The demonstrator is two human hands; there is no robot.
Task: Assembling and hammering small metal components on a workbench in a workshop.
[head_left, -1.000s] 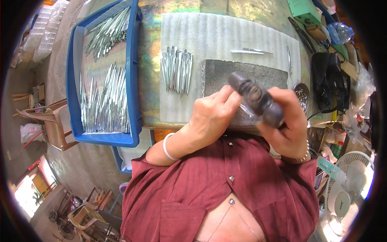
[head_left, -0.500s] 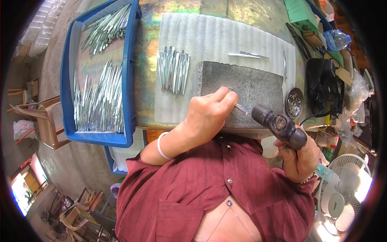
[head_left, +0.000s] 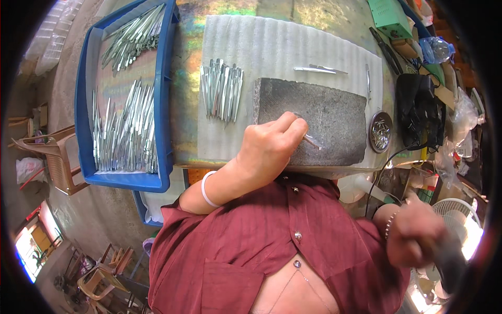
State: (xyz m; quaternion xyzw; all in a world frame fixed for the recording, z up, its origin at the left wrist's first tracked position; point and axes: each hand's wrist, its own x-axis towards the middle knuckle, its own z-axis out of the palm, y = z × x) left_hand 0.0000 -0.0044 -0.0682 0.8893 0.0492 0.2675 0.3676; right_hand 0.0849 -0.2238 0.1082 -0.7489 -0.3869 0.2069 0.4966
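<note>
Left hand [head_left: 272, 141]: grip closed on one slim, shiny metal piece [head_left: 314, 142], its end jutting out over a coarse-grained, grey, slab-like block [head_left: 334, 120]. Right hand [head_left: 415, 233]: blurred, off the near edge of the counter [head_left: 185, 104], grip closed around a dark, blurred hammer [head_left: 451, 264]. Under the block: a ribbed, white foam sheet [head_left: 251, 47], with a bundle of narrow, tapering strips [head_left: 221, 91]. Farther left: a blue plastic tray [head_left: 164, 104] of heaped metal slivers [head_left: 125, 133]. Right of the block: a round dish [head_left: 372, 141] of small, glinting bits [head_left: 381, 130].
</note>
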